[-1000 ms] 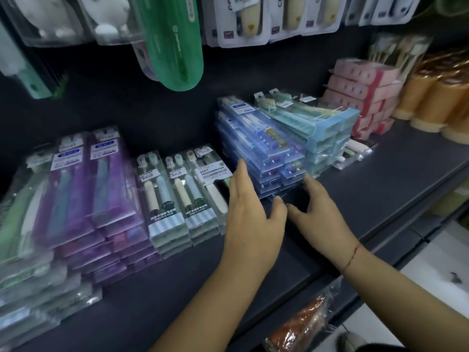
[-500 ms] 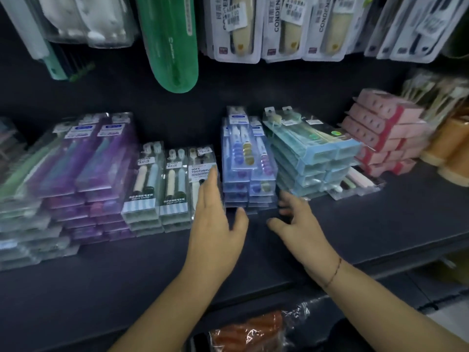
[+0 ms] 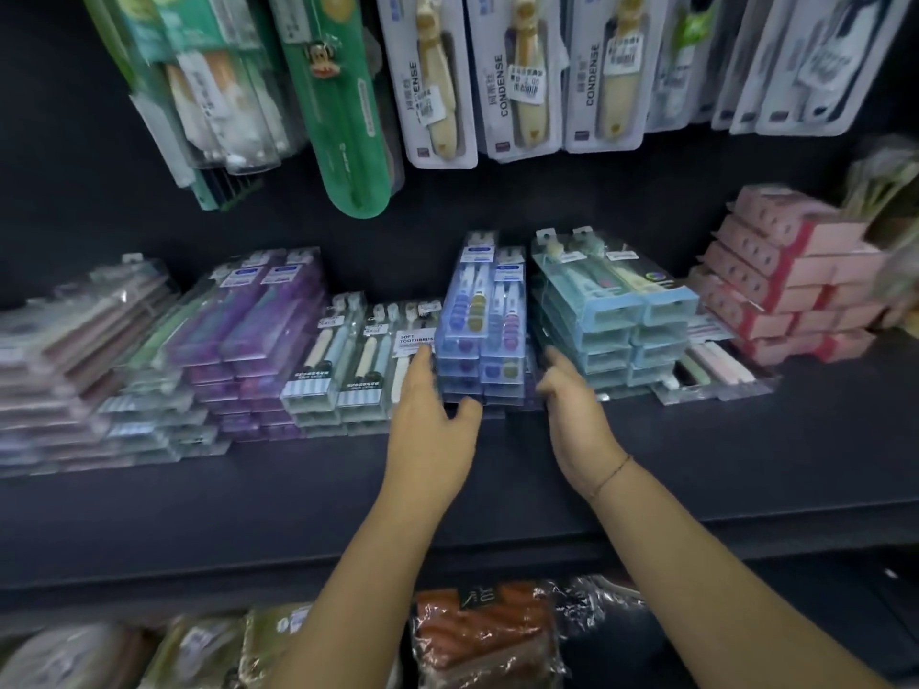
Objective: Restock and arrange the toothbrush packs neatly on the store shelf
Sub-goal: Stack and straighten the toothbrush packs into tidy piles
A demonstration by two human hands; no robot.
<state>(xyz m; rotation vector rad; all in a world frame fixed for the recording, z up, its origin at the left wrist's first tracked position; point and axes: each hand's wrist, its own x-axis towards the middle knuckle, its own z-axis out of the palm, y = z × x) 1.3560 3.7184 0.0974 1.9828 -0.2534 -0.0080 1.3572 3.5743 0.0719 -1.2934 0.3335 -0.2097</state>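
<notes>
A stack of blue toothbrush packs [image 3: 481,320] stands mid-shelf on the dark shelf [image 3: 696,455]. My left hand [image 3: 431,430] rests flat against the stack's left side, fingers apart, thumb near its front bottom edge. My right hand [image 3: 577,415] is at the stack's right front corner, fingers spread, holding nothing. Left of the stack lie striped soft toothbrush packs [image 3: 343,370] and purple packs [image 3: 258,335]. To the right sit light-blue packs [image 3: 611,315].
Pink boxes [image 3: 790,290] are stacked at the right. Loose clear packs [image 3: 716,375] lie before them. Blister packs [image 3: 517,77] and a green case [image 3: 343,111] hang above. Wrapped goods [image 3: 482,634] fill the lower shelf. Blurred pack piles [image 3: 64,370] sit far left.
The blue stack has turned from skewed to square with the shelf front. Both hands stayed at its sides, and the view shifted up and back.
</notes>
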